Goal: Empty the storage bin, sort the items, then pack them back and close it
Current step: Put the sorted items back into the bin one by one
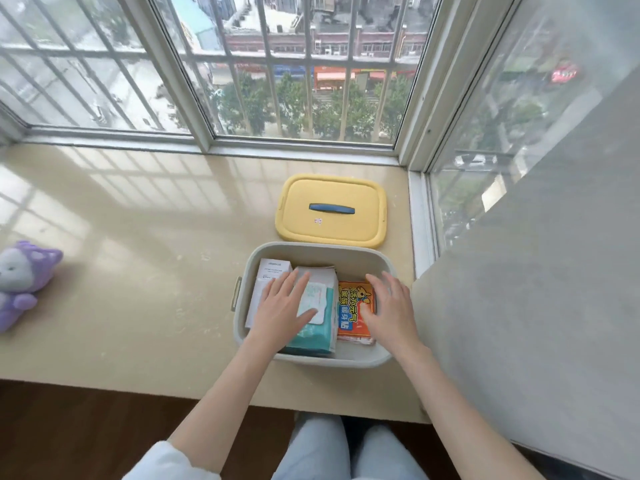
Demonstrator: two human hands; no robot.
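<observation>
1. Taking in the ledge [138, 237] below the window, bearing everything, with a purple plush toy [20, 282] lying well apart at its left end.
2. Finding the bin [346, 358] at the near right of the ledge, standing open and full; probably stiff, light plastic, best lifted by its side handles.
3. Noting the yellow lid [329, 230] lying flat just beyond the bin, handle up.
4. Judging the wipes pack [318, 334] in the middle of the bin as soft, squashy and slick-skinned; gripping across its sides rather than by the flap.
5. Reading the white box [268, 271] at the left as stiff, light and crushable, and the orange pack [353, 306] at the right as thin and floppy; pinching each by an edge.
6. Watching the left hand [280, 306] lying flat, fingers straight, on the box and wipes, holding nothing; the right hand [391, 310] spreading wide over the orange pack's right edge, also gripping nothing, contact impossible to tell.
</observation>
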